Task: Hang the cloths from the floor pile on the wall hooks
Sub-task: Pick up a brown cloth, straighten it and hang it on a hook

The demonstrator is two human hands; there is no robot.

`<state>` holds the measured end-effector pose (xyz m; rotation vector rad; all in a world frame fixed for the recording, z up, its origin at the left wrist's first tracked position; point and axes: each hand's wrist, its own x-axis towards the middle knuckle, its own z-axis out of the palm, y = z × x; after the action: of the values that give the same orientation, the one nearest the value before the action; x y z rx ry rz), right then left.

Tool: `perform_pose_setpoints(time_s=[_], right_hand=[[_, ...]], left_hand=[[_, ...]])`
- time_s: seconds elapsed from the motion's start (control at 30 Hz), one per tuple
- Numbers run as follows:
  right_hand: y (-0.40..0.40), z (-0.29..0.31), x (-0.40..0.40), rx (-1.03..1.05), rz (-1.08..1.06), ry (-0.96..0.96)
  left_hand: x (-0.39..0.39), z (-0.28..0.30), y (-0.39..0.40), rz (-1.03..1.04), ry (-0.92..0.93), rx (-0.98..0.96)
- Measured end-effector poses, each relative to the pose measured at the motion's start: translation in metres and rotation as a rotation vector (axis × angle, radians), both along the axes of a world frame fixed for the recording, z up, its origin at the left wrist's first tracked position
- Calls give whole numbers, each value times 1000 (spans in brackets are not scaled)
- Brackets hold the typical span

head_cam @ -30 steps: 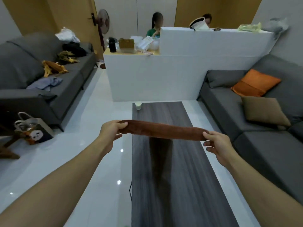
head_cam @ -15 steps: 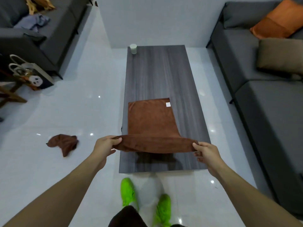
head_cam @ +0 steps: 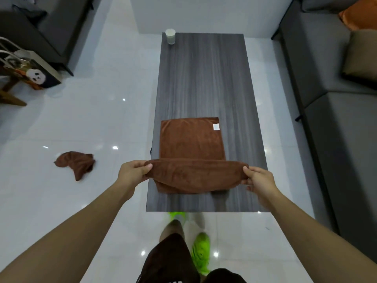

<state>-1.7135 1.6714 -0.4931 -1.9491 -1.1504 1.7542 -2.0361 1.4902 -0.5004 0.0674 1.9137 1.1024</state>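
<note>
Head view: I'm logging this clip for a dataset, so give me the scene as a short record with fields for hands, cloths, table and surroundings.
left hand: pinches the near left corner of the brown cloth
right hand: pinches its near right corner
brown cloth: far part flat on the table, near edge lifted and folded over; white label at far right corner
coffee table: dark wood grain
white cup: far left corner of table
crumpled brown cloth: on floor, left of table
wall hooks: not in view

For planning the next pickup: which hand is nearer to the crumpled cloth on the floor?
Left. The left hand is just right of the crumpled cloth; the right hand is across the table.
</note>
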Motion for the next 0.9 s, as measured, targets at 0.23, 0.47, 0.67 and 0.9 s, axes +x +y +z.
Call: perform_pose_setpoints(time_s=[0.23, 0.47, 0.67, 0.9], right_hand=[[100, -23, -78, -52, -37, -72], [191, -94, -153, -77, -3, -160], [237, -156, -194, -10, -53, -201], [181, -230, -152, -70, 185, -600]], left_hand=[[-70, -40, 102, -5, -1, -90], [-130, -115, 191, -14, -29, -174], [-153, -177, 245, -10, 34, -173], [-112, -223, 195, -142, -25, -361]])
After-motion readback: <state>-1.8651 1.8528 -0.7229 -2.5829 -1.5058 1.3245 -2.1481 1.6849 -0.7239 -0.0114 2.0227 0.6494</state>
